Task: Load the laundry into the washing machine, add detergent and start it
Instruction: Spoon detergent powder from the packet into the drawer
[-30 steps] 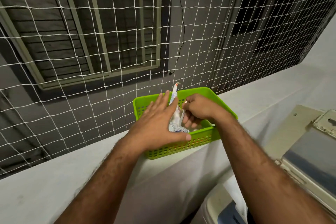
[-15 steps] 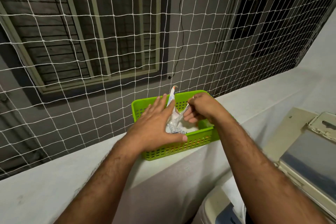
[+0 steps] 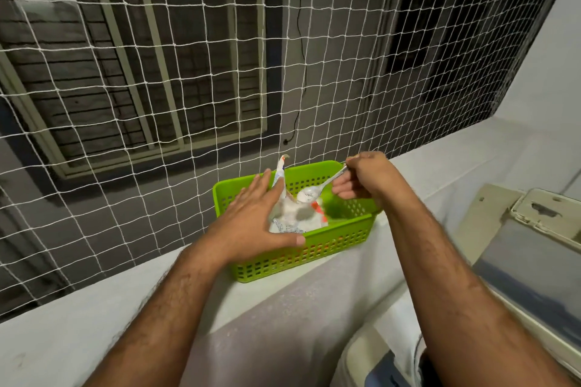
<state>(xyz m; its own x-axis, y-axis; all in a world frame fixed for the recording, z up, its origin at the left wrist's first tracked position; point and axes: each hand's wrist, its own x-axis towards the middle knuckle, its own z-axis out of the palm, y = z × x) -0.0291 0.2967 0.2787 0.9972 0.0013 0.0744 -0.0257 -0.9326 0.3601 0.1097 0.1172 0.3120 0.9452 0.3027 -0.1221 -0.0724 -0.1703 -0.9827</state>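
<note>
Our left hand (image 3: 254, 223) lies flat with straight fingers against a crumpled detergent packet (image 3: 290, 214) standing in a green basket (image 3: 314, 256) on a white ledge (image 3: 94, 330). Our right hand (image 3: 364, 177) pinches a metal spoon (image 3: 317, 190) heaped with white powder above the packet. The packet's print is too blurred to read.

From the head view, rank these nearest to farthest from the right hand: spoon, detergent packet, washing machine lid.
1. spoon: gripped in the right hand, bowl over the green basket.
2. detergent packet: inside the basket, to the hand's left, steadied by the left hand.
3. washing machine lid: far right, lower.
</note>
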